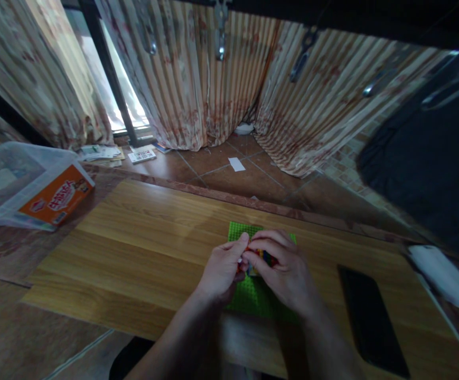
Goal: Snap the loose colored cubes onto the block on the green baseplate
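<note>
A green studded baseplate (242, 231) lies on the wooden tabletop (142, 232). Both of my hands meet over its middle. My left hand (222, 268) is closed, its thumb and fingers pinching a small cluster of coloured bricks (261, 255). My right hand (283, 266) curls over the same cluster from the right, fingers pressed on its top. The bricks show red, yellow and green, and are mostly hidden by my fingers. I cannot tell whether the cluster rests on the baseplate or is lifted off it.
A black phone (367, 316) lies flat at the right of the tabletop. A clear plastic box with an orange label (35, 184) stands at the left. White paper (443, 274) sits far right. Striped curtains (213, 79), tiled floor and scattered papers (102, 153) lie beyond.
</note>
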`<state>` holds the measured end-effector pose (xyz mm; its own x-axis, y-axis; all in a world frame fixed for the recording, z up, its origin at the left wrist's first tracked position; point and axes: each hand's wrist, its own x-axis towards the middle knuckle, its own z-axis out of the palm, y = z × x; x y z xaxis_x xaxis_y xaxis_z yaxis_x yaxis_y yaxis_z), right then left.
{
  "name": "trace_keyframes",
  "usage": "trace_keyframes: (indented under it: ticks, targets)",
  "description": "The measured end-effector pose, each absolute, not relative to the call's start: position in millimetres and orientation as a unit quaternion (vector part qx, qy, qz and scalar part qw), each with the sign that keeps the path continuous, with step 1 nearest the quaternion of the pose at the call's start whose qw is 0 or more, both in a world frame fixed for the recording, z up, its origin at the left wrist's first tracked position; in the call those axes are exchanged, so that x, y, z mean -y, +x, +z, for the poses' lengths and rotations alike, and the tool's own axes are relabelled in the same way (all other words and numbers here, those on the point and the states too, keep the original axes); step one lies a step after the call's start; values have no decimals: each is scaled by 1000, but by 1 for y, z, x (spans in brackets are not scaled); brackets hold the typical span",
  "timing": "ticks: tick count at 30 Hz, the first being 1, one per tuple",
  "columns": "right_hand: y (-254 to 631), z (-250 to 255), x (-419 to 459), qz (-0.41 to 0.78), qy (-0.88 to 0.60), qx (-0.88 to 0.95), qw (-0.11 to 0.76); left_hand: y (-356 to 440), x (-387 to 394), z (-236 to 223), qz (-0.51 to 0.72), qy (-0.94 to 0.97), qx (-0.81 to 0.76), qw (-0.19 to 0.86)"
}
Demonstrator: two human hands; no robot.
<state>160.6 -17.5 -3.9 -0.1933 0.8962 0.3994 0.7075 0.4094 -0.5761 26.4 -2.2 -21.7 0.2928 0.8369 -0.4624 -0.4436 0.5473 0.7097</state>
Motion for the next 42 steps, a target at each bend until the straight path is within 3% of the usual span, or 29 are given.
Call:
trace_keyframes:
  ticks: [11,23,42]
  targets:
    - [205,-9,10,132,-619,632,447,21,-6,-12,385,93,-409,822]
    - [221,-26,3,148,-646,644,381,20,-6,-8,386,83,-401,826]
    - [220,-31,1,223,-635,625,396,20,-3,-11,403,124,-392,817]
